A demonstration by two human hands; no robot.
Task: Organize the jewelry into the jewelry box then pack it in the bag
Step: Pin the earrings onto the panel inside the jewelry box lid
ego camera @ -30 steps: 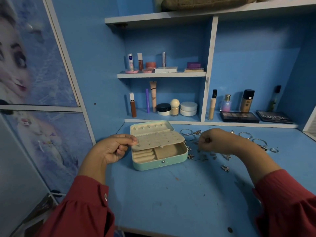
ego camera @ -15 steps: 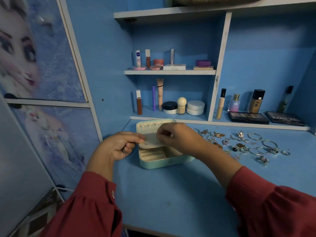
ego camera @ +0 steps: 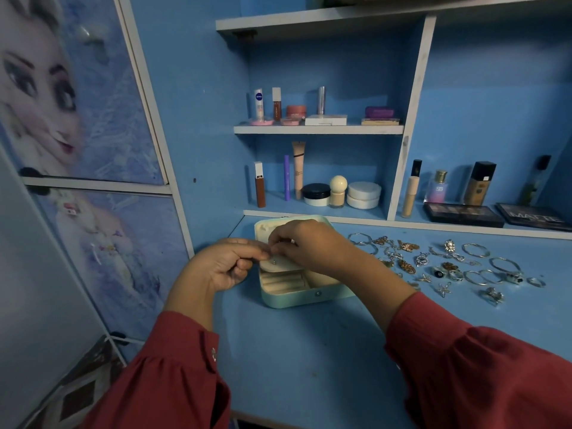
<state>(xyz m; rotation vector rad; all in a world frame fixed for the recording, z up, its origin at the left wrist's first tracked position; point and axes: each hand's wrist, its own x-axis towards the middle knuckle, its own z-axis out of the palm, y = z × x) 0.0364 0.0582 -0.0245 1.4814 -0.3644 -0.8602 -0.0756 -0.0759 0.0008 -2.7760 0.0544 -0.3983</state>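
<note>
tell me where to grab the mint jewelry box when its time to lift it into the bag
Grip the jewelry box by its two short side walls, coming down from above after the lid is shut. It lies flat with rounded corners, and the loose jewelry crowds its right side, so the left wall and front edge are freest to reach.

jewelry box: smooth mint shell, kinda leatherette, matt cream lining | rings and hoops: shiny metal | counter: matt blue paint, scuffed | sleeves: red cloth
</note>
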